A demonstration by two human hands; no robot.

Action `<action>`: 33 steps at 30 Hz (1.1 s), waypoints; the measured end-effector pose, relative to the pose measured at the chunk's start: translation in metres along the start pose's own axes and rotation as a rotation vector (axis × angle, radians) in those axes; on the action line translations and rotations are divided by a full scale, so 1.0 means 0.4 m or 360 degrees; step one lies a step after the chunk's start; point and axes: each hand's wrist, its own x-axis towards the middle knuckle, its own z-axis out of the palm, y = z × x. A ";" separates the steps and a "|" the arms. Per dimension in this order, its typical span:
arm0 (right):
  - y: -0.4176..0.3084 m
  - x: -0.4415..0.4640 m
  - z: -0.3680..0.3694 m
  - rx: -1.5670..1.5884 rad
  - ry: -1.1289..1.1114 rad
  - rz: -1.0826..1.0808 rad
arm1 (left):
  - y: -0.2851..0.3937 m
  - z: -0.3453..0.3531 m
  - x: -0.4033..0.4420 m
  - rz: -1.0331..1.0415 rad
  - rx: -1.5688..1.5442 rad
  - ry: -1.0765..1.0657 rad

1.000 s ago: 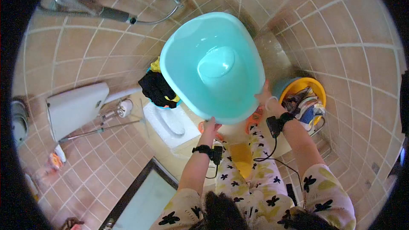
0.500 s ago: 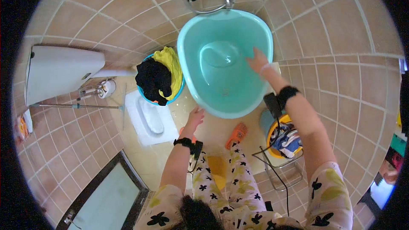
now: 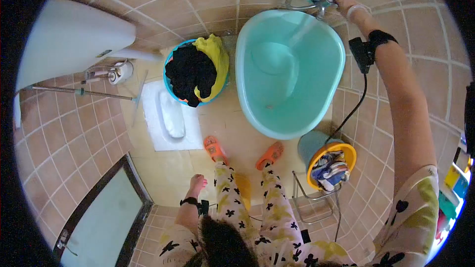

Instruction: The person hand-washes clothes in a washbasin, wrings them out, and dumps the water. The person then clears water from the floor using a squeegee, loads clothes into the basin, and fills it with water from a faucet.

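Observation:
My right hand reaches up to the metal tap on the wall, its fingers at the tap's right side and partly hidden. Below the spout, a pale streak like running water falls into the large turquoise tub, which stands against the wall under the tap. My left hand hangs low beside my left leg, fingers curled in, with nothing seen in it. Black clothes and a yellow cloth fill a blue basin left of the tub.
A white squat toilet is set in the floor at left. Right of my feet stand a grey-blue bucket and a yellow-rimmed basin of clothes on a metal stool. A cable hangs from my right wrist. A door is lower left.
My right hand has gone from over the tub up to the tap. My left hand has drawn back toward my leg. A pale stream now shows under the spout, and the view has shifted.

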 end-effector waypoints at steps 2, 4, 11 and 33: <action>0.084 0.085 0.084 -0.0236 -0.0047 -0.0052 | -0.065 -0.025 -0.006 0.0009 -0.0280 -0.0036; -0.030 0.039 -0.031 -0.0243 -0.0168 0.0065 | -0.105 -0.042 -0.011 -0.0101 -0.0211 -0.0057; -0.257 -0.175 0.008 0.0951 0.0520 0.0493 | -0.312 -0.203 -0.154 -0.0132 -0.0570 -0.0114; -1.379 -0.754 0.047 0.2820 -0.2305 0.0570 | -0.668 -1.988 -1.318 -0.0151 -0.0032 0.3154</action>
